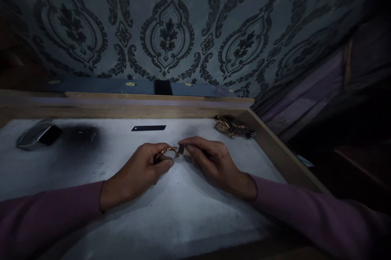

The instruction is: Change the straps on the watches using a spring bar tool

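Note:
My left hand (139, 172) is closed, thumb and fingers pinching a shiny rose-gold ring-shaped piece (167, 151). It may be a bangle or a watch part; its kind is not clear. Just to the right, my right hand (214, 162) grips a small flat rectangular piece (185, 151), dark at its tip and tan behind. That tip is at or very near the ring's right edge; whether they touch cannot be made out. Both hands are over the white tabletop (171, 219). Behind them lies a black snap-off blade (148, 128) with slanted ends and a small hole.
A smartwatch with a grey band (39, 134) lies at the left, beside a dark smudge with tiny bits. Gold wristwatches (224, 126) are heaped in the back right corner. A raised wooden rim (269, 146) borders the surface, and patterned wallpaper (166, 28) rises behind.

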`<state>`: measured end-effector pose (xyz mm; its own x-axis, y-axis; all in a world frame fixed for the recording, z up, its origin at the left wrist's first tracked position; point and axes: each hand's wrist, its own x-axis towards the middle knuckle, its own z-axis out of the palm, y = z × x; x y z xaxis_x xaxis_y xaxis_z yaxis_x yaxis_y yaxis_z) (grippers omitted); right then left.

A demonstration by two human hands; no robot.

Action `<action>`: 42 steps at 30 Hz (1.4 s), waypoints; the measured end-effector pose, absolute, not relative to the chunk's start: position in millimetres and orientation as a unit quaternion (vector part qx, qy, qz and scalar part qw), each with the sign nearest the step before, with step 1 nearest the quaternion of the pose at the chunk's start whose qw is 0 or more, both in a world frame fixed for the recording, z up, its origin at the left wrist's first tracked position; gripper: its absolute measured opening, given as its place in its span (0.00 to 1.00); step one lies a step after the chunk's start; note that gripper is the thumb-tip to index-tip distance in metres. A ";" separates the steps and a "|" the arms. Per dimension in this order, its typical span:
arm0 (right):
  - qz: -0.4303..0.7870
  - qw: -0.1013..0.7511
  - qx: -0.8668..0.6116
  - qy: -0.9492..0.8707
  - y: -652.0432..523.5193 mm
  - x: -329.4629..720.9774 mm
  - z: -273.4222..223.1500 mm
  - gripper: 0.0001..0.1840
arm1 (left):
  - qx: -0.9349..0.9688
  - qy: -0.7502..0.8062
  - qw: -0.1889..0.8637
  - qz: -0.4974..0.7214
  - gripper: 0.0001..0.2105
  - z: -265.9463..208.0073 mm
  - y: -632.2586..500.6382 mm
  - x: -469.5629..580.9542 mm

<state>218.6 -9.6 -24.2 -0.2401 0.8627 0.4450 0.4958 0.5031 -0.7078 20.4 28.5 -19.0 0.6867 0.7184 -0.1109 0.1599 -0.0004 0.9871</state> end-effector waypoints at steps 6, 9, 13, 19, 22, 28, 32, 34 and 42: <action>0.206 0.423 -0.441 -0.764 -8.4 218.5 -22.1 0.12 | 0.671 0.323 0.630 0.223 0.08 -19.0 28.5 19.6; 0.190 0.416 -0.434 -0.776 -8.2 218.6 -21.6 0.13 | 0.673 0.327 0.625 0.221 0.07 -18.4 28.1 19.3; 0.183 0.410 -0.436 -0.779 -8.9 219.1 -21.4 0.13 | 0.666 0.327 0.633 0.218 0.05 -17.5 28.1 19.9; 0.156 0.413 -0.412 -0.797 -9.1 222.5 -24.1 0.15 | 0.674 0.330 0.624 0.217 0.05 -17.9 28.8 20.3; 0.137 0.406 -0.411 -0.804 -8.6 223.9 -24.8 0.15 | 0.670 0.335 0.627 0.213 0.06 -17.9 28.9 20.5; 0.115 0.390 -0.392 -0.825 -8.4 223.3 -21.0 0.16 | 0.679 0.337 0.617 0.213 0.05 -16.7 28.4 20.3; 0.097 0.378 -0.374 -0.841 -9.2 223.4 -18.8 0.16 | 0.681 0.331 0.618 0.212 0.05 -16.9 28.2 19.5; 0.071 0.372 -0.363 -0.851 -9.3 224.4 -18.7 0.15 | 0.685 0.327 0.615 0.213 0.05 -17.0 28.4 19.3; 0.045 0.358 -0.362 -0.859 -10.7 226.3 -20.2 0.14 | 0.682 0.325 0.621 0.207 0.06 -16.3 28.5 19.0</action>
